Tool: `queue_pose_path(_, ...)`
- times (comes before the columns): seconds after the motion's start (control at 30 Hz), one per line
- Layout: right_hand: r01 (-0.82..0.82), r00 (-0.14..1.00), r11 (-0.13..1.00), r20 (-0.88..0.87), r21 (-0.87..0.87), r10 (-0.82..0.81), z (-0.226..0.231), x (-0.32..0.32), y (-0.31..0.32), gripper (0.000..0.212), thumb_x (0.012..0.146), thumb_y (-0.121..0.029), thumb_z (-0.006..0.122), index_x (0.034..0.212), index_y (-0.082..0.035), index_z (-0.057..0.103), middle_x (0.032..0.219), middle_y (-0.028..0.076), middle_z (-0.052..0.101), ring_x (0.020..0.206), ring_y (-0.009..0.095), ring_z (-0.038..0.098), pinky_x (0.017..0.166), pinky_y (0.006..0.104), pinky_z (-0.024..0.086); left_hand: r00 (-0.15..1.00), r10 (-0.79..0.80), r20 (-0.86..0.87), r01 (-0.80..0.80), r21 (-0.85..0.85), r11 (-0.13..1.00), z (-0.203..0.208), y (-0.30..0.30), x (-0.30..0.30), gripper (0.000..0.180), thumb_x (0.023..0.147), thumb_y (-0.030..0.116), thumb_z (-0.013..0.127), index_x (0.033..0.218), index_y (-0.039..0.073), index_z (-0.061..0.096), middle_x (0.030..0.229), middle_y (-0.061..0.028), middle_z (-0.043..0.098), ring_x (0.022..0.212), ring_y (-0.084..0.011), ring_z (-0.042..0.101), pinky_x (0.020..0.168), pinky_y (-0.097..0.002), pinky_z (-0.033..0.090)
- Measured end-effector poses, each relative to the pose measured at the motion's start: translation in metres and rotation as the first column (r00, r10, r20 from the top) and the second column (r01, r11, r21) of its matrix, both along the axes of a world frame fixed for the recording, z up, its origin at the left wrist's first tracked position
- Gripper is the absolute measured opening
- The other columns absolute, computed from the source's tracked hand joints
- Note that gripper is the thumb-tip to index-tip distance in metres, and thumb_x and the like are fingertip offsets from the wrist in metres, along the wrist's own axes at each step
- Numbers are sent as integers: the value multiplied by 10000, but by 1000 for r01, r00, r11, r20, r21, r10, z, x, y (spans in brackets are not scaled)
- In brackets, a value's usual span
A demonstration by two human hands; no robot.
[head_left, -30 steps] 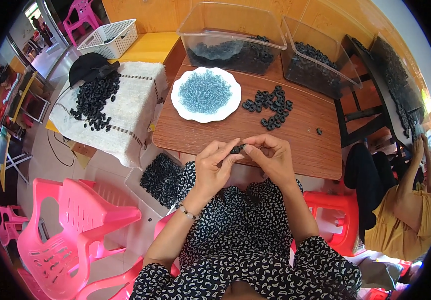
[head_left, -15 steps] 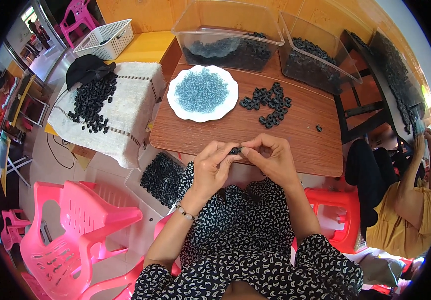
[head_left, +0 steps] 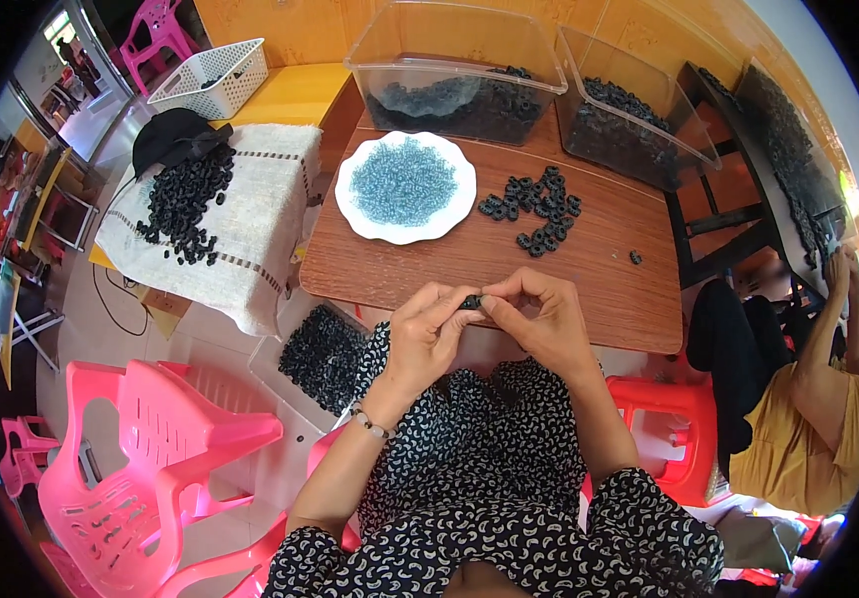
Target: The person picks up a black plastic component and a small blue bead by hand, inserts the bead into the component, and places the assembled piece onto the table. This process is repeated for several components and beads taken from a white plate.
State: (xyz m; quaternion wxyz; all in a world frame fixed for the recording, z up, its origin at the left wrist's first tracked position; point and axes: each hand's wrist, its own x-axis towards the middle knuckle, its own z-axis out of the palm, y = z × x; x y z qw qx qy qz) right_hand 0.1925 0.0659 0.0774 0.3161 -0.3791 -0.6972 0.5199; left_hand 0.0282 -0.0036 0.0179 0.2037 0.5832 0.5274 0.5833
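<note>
Both my hands meet over the near edge of the brown wooden table (head_left: pixel 399 284). Between the fingertips of my left hand (head_left: pixel 427 331) is a small round black part (head_left: pixel 470 302), its exact kind too small to make out. My right hand (head_left: pixel 544 319) pinches at the same part from the other side, thumb and forefinger closed; any tiny piece there is hidden. Beyond my hands lies a loose group of black ring-shaped parts (head_left: pixel 539 204), with a single one (head_left: pixel 636 257) off to the right. A white scalloped plate (head_left: pixel 406 235) holds many small clear bluish pieces (head_left: pixel 402 181).
Two clear plastic bins (head_left: pixel 454 68) (head_left: pixel 589 140) with black parts stand at the table's back. Left, a cloth-covered stand (head_left: pixel 260 229) bears a heap of black pieces (head_left: pixel 185 204). A tub of black pieces (head_left: pixel 323 359), pink chair (head_left: pixel 150 448) and red stool (head_left: pixel 684 409) stand below. A person in yellow (head_left: pixel 798 448) works at right.
Almost nothing differs. My fingers have shifted very slightly around the small black part, which both hands still hold at the same spot.
</note>
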Motion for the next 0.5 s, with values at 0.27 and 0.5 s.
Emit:
queue_pose_path(0.27,-59,995,998,76,16,57,1,6,3,115,906,-94,746,894,16,715,818,-6,700,755,48,567,677,236,446,993,-5,-118,11,48,999,-4,0,0,279,839,-15,770,1116,7,755,949,-115,715,816,-240,690,692,-319,549)
queue_pose_path(0.5,-64,984,978,174,199,29,-5,3,-1,72,865,-50,721,876,15,694,791,71,674,782,165,598,711,318,471,983,-3,-185,18,76,997,-11,-1,1,272,844,-34,754,1115,-15,735,942,-119,703,784,-247,675,671,-325,539)
